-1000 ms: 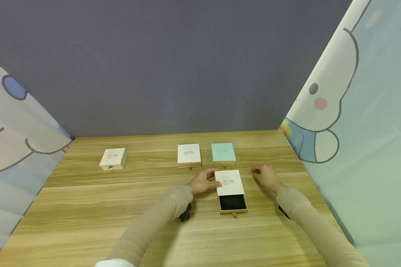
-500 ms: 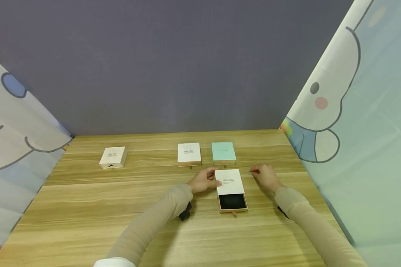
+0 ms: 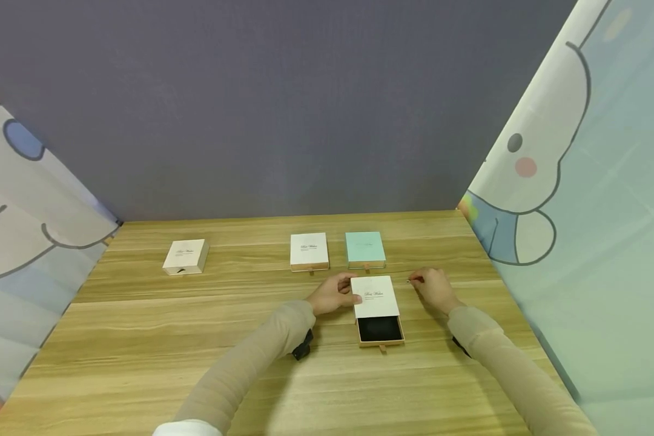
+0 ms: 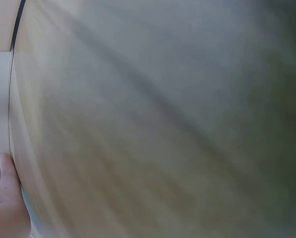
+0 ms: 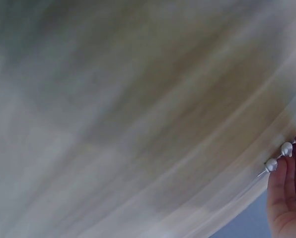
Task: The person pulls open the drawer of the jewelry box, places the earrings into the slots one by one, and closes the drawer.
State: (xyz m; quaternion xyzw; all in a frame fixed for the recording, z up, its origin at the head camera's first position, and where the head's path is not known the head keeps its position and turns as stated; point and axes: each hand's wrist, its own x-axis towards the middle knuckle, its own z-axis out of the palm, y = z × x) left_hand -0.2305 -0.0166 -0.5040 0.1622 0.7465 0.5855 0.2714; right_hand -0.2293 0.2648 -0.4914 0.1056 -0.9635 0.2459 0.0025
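Note:
My left hand (image 3: 331, 294) grips a white drawer box (image 3: 375, 297) at its left side, thumb on the lid's edge and fingers by its far corner. The box's drawer (image 3: 379, 329), lined in black, is pulled partway out toward me. To the right of the box, my right hand (image 3: 435, 289) is low over the table, its fingertips pinching something tiny. In the right wrist view these are pearl earrings (image 5: 271, 165), two pearly beads with a thin post showing; part of them is hidden by the fingers. The left wrist view shows my left fingers (image 4: 8, 171) against the box's side.
Behind the opened box stand another white box (image 3: 309, 251) and a mint-green box (image 3: 365, 249), both closed. A cream box (image 3: 186, 257) lies farther left. The wooden table (image 3: 142, 345) meets a dark back wall (image 3: 283, 121), with printed cloth (image 3: 605, 290) on the right.
My right fingertips have drawn in slightly around the tiny earrings, which now show less. My left hand and the boxes keep their places.

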